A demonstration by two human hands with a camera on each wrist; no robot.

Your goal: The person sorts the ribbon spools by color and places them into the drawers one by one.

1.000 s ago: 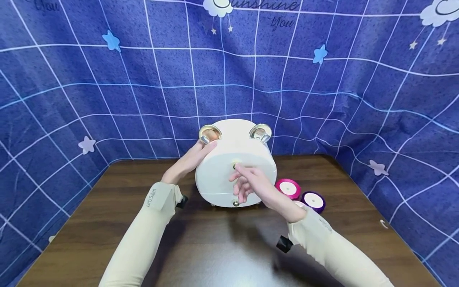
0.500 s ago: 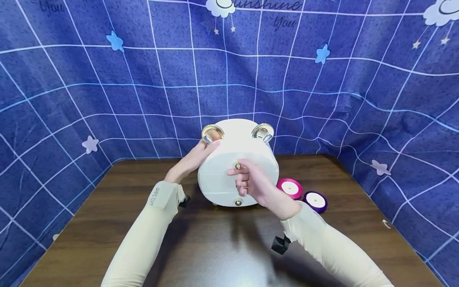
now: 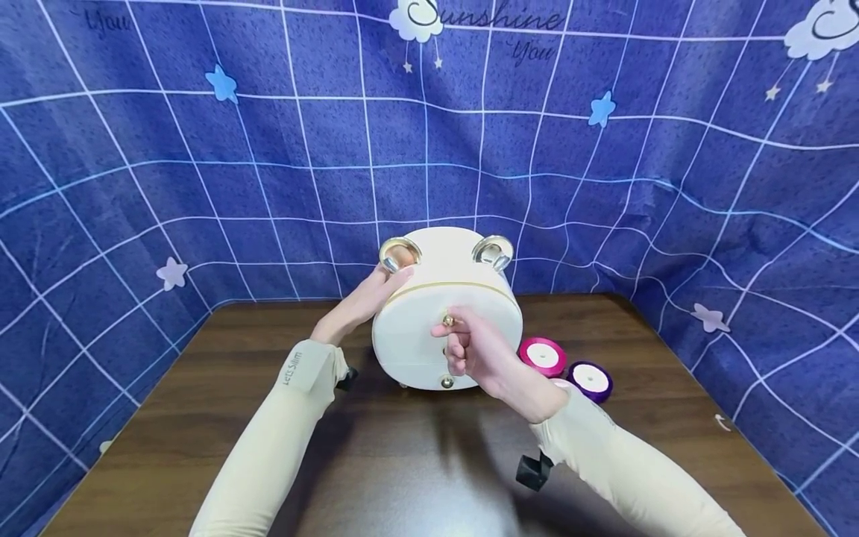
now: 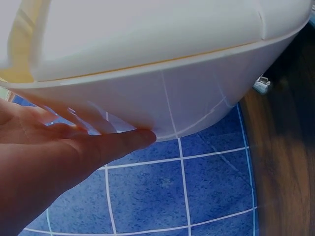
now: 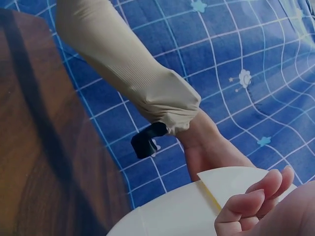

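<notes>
Head view: my right hand (image 3: 479, 347) has thumb and forefinger closed about the upper gold knob (image 3: 448, 321), its other fingers curled loosely beneath. My left hand (image 3: 362, 300) is extended along the left side of the white box (image 3: 406, 339), near the left gold ear (image 3: 400, 255); it is spread rather than clenched. The box stands between the two hands, its front face toward me. Left wrist view: my thumb presses the smooth side wall, and a yellow gap (image 4: 22, 44) shows between front panel and body.

Compared with half a second ago, a gold line now runs along the top of the front face, where panel and body previously met without one; the panel has come slightly forward. My left hand keeps its place beside the ear.

Farther out, the lower gold knob (image 3: 447, 382) sits at the foot of the face. To the right, near the box, lie a pink spool (image 3: 542, 356) and a purple spool (image 3: 590, 380), a third partly hidden by my right wrist. All rest on the wooden table (image 3: 396, 462), before a blue grid-patterned cloth (image 3: 322, 179).
</notes>
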